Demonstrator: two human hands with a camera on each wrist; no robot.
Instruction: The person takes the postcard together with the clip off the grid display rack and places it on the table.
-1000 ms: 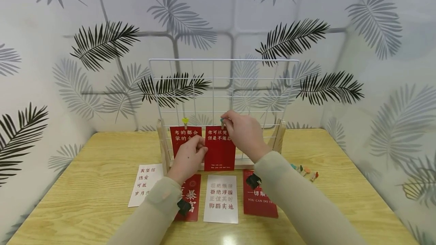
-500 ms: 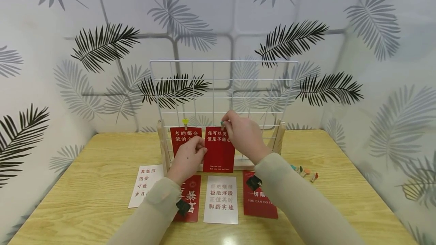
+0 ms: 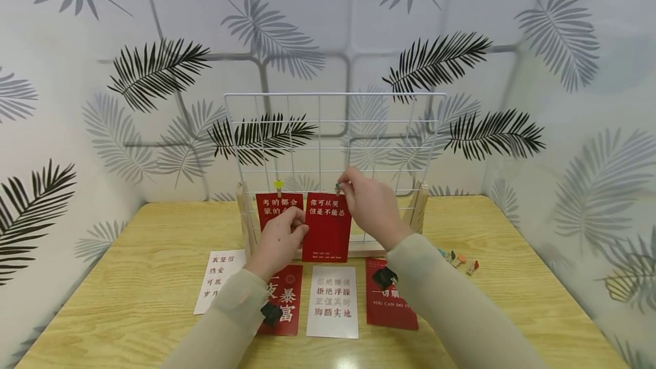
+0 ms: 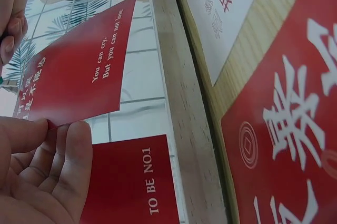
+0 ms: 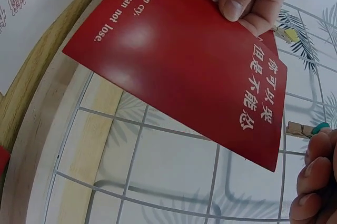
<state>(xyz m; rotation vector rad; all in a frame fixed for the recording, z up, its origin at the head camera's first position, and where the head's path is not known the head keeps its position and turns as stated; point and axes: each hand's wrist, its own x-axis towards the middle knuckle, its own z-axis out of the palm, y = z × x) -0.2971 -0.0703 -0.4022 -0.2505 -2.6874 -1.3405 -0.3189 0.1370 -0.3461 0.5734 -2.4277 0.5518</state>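
Note:
A white wire grid (image 3: 389, 124) stands upright in a wooden base (image 3: 371, 248). One red card (image 3: 271, 209) hangs on it from a yellow clip (image 3: 279, 186). My left hand (image 3: 299, 222) pinches the left edge of a second red card (image 3: 328, 232) held against the grid. In the left wrist view, thumb and forefinger of the left hand (image 4: 50, 125) close on that red card (image 4: 79, 71). My right hand (image 3: 344, 188) pinches a small teal-headed clip (image 3: 337, 188) at the card's top edge. In the right wrist view the clip (image 5: 303, 128) points at the red card (image 5: 184, 60) beside my right hand (image 5: 316, 174).
Several cards lie flat on the wooden table (image 3: 512, 300) in front of the base: white (image 3: 217, 278), red (image 3: 284, 303), white (image 3: 333, 300), red (image 3: 392, 306). Several small coloured clips (image 3: 458, 259) lie to the right. Leaf-patterned walls enclose three sides.
The held card has shifted slightly left and tilted. The right hand with the clip has edged right, uncovering more of the card's text.

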